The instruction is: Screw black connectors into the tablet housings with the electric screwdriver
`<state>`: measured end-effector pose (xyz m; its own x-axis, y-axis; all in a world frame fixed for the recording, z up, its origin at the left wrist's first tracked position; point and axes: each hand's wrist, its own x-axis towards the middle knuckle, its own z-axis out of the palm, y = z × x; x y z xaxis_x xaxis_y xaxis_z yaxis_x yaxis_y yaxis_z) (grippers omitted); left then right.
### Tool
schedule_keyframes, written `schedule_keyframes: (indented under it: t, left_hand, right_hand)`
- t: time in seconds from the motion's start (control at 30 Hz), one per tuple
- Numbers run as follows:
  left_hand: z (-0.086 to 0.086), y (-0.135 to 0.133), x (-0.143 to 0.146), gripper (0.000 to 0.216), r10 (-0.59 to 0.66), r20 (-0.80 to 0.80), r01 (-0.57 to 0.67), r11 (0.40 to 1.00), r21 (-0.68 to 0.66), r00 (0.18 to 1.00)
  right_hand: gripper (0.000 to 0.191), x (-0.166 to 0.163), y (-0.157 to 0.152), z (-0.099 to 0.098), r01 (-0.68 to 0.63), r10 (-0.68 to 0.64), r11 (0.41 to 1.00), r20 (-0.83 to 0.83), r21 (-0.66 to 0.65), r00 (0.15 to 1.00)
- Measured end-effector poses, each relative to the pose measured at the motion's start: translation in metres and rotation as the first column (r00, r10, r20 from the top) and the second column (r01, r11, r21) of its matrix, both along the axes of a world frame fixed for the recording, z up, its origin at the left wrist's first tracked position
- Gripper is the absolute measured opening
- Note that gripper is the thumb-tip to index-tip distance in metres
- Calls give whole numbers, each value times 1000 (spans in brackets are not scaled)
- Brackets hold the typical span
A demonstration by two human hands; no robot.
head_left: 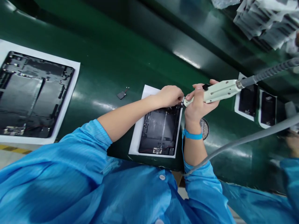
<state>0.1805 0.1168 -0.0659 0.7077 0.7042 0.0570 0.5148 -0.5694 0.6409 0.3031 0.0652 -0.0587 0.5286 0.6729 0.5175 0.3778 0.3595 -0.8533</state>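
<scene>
In front of me an opened tablet (158, 127) lies on a white sheet (135, 146), its dark inner parts and a small circuit board showing. My right hand (198, 104) is wrapped round a pale electric screwdriver (221, 91), which lies tilted with its tip toward the tablet's upper right corner. My left hand (170, 96) is closed at that same corner, its fingertips close to the screwdriver's tip. Whatever those fingers pinch is hidden. Under my right wrist sits a round dish of small screws (205, 129), partly covered.
Another opened tablet (30, 93) lies on white at the left. A small black part with wires (122, 94) rests on the green bench. Two more devices (248, 99) lie right. A grey cable (245, 137) crosses my right forearm. Wrapped pieces (268, 21) are stacked at the back; a co-worker's sleeve (291, 174) shows.
</scene>
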Motion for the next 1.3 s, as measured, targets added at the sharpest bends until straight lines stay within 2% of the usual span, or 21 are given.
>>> schedule_keyframes:
  t: [0.13, 0.23, 0.37, 0.53, 0.63, 0.73, 0.8, 0.87, 0.9, 0.93, 1.0, 1.07, 1.13, 1.17, 1.2, 1.23, 1.3]
  left_hand:
    - [-2, -2, 1, 21, -6, -3, 6, 1000, 22, 1000]
    - [-1, -5, 1, 22, -22, -2, 22, 999, 36, 1000]
    - [4, -7, 0, 22, -14, -41, 16, 999, 48, 999]
    - [7, -7, 0, 20, -20, -89, 27, 996, 80, 996]
    - [6, -5, -4, 21, -52, -91, 63, 991, 120, 994]
    - [10, -11, -27, 12, -85, -20, 87, 986, 144, 996]
    - [17, -24, -60, 15, -32, 130, 19, 995, 102, 991]
    - [29, -49, -103, 27, 114, 279, -90, 991, -97, 954]
    - [36, -64, -126, 35, 211, 312, -131, 956, -261, 926]
    - [43, -81, -147, 43, 309, 306, -148, 879, -453, 900]
    - [58, -112, -181, 62, 486, 208, -194, 653, -732, 849]
    - [68, -136, -199, 74, 605, 77, -261, 450, -854, 792]
    - [69, -147, -204, 81, 659, -35, -334, 333, -882, 751]
    - [66, -148, -202, 82, 653, -94, -378, 310, -872, 751]
    - [61, -146, -199, 82, 624, -156, -426, 311, -849, 766]
    - [55, -143, -195, 80, 576, -217, -470, 336, -816, 788]
    - [43, -134, -187, 74, 452, -310, -508, 429, -747, 836]
  right_hand:
    - [42, -1, 2, -2, -8, 8, 996, 6, 86, 1000]
    - [34, -5, -4, 2, -58, 63, 988, -31, 141, 998]
    - [28, -9, -12, 7, -123, 138, 983, -100, 136, 985]
    - [33, -11, -4, 1, -65, 91, 989, -202, 130, 975]
    - [41, -8, 1, 5, -58, 82, 992, -225, 112, 971]
    - [43, 8, -11, 22, -74, 94, 991, -188, 114, 978]
    - [41, 26, -31, 35, -75, 91, 990, -139, 116, 986]
    - [39, 46, -54, 44, -52, 64, 992, -103, 117, 993]
    - [39, 56, -65, 45, -27, 40, 992, -103, 121, 994]
    - [38, 65, -74, 46, 10, 5, 992, -120, 128, 993]
    - [36, 78, -87, 43, 94, -70, 987, -185, 128, 980]
    - [35, 86, -94, 37, 144, -116, 984, -237, 103, 965]
    - [35, 88, -98, 30, 134, -117, 989, -218, 65, 969]
    - [35, 88, -99, 26, 111, -101, 993, -188, 43, 977]
    - [35, 87, -100, 22, 83, -78, 996, -154, 26, 985]
    - [34, 86, -101, 17, 54, -52, 998, -118, 14, 992]
    - [30, 83, -102, 7, -8, 9, 1000, -45, 12, 999]
